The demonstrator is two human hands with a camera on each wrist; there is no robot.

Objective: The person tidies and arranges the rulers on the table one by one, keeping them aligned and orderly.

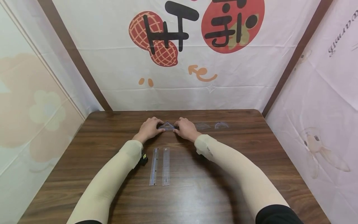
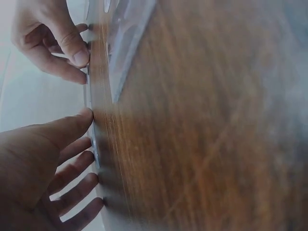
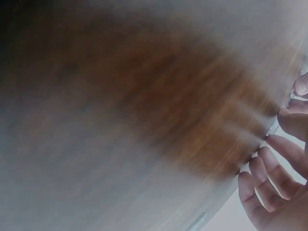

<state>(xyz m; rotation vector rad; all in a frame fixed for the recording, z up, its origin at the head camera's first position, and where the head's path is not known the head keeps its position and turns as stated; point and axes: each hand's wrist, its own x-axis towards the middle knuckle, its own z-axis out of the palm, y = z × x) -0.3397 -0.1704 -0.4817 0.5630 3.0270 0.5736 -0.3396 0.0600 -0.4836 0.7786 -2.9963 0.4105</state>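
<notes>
A clear triangular set square (image 1: pixel 167 126) lies flat near the back of the table, between both hands. My left hand (image 1: pixel 149 129) pinches its left corner with thumb and forefinger. At the right corner, my right hand (image 1: pixel 186 129) does the same. The left wrist view shows the set square (image 2: pixel 89 96) almost edge-on, with the left hand (image 2: pixel 43 163) below and the right hand (image 2: pixel 55 41) above. In the right wrist view the fingers of the right hand (image 3: pixel 276 187) touch down along the table; the set square is mostly hidden there.
Right of the hands lie a larger clear protractor (image 1: pixel 202 125) and a smaller one (image 1: pixel 222 125). Two clear rulers, one with a blue strip (image 1: pixel 153 168) and one plain (image 1: pixel 166 168), lie lengthwise nearer me. Printed cloth (image 1: pixel 179 93) hangs behind the wooden table (image 1: pixel 195 193).
</notes>
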